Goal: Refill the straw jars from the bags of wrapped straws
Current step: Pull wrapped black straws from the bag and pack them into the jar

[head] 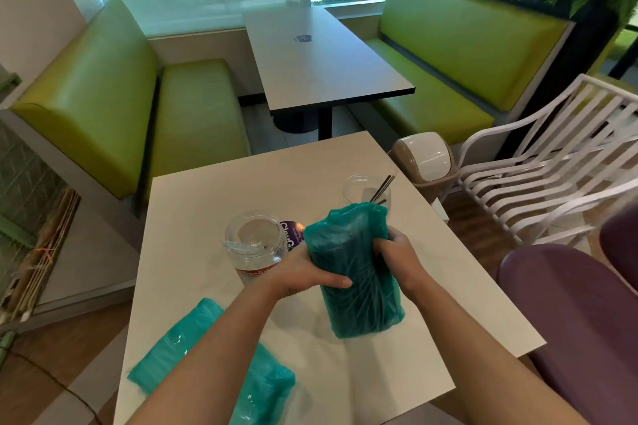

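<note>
Spare bag (210, 362) lies nearest | both hands, left (303, 272) and right (397, 252), grip held bag (352, 269) | likely opening it | next: aim at jar (253, 241)

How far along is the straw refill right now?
Early stage. Done: both jars are open. In hand: both hands, left and right, grip a full teal bag. Left: the near jar looks empty, the far jar holds few straws, and a second bag lies untouched.
</note>
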